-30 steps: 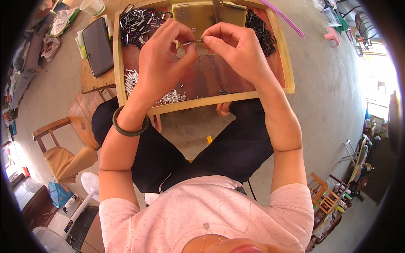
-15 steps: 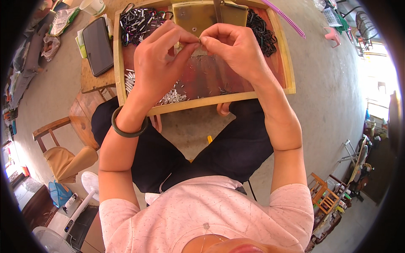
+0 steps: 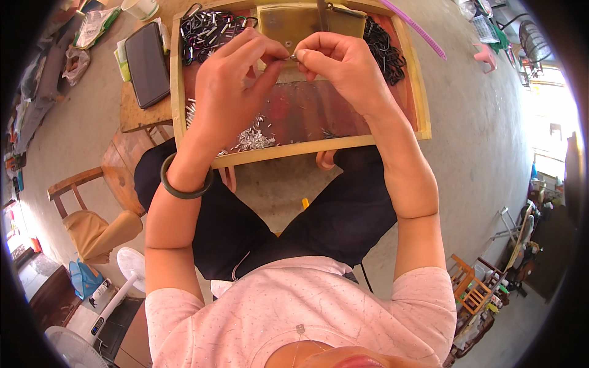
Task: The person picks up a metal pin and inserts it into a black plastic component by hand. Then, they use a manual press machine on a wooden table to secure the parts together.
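My left hand (image 3: 236, 83) and my right hand (image 3: 343, 67) meet above the far middle of a wooden-rimmed tray (image 3: 319, 145). Thumb and forefinger are pinched on each. Between the fingertips shows a tiny dark metal piece (image 3: 292, 57), too small to name. It sits at my right fingertips, and whatever my left pinch holds is hidden. Beyond the hands stands a yellowish block (image 3: 310, 27) with an upright metal bar (image 3: 322, 15). Black clips with silver and purple parts (image 3: 205, 30) heap at the far left; black hook-shaped frames (image 3: 383, 52) heap at the far right.
Small silver pins (image 3: 254, 140) lie near the tray's front edge, with silver tubes (image 3: 191, 111) partly behind my left wrist. A phone (image 3: 147, 64) and a paper cup (image 3: 140, 7) rest on the wooden table (image 3: 138, 113) at left. A purple strip (image 3: 417, 29) crosses the far right corner.
Both hands stay pinched together, their fingertips parting slightly so that the tiny metal piece shows more. The tray and table appear shifted a little right and down in the view.
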The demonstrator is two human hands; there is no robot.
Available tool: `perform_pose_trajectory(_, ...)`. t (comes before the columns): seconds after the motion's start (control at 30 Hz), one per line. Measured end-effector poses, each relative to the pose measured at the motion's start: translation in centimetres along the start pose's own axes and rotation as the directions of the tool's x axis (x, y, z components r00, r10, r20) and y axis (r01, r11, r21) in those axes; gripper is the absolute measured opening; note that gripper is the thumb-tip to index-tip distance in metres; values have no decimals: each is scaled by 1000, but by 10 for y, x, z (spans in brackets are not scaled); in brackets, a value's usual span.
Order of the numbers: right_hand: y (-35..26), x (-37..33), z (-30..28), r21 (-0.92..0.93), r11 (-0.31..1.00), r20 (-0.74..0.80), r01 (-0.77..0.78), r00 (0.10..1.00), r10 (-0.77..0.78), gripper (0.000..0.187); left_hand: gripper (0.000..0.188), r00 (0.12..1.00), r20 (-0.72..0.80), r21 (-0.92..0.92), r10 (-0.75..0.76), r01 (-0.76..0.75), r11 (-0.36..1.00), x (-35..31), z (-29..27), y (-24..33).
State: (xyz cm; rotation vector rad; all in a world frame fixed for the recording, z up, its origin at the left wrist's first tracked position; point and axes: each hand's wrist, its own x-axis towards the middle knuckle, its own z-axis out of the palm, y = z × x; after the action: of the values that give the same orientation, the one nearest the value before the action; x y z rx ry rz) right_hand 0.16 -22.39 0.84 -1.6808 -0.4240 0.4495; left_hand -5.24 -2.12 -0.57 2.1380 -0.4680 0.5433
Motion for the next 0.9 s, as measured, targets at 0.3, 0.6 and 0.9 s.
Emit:
perform_pose_trajectory(0.3,2,7,20,-577,620,-28,532,745,-666,16,13,919,134,-577,-372,377,724,-4,3,-20)
perform_pose_trajectory(0.6,-17,28,19,-551,717,-56,427,839,-542,11,30,890,7,-561,-456,381,735,4,-3,-20)
perform_pose_trajectory(0.9,-44,84,11,-876,396,89,276,899,-429,21,31,851,-112,-602,-513,353,716,11,-31,-49)
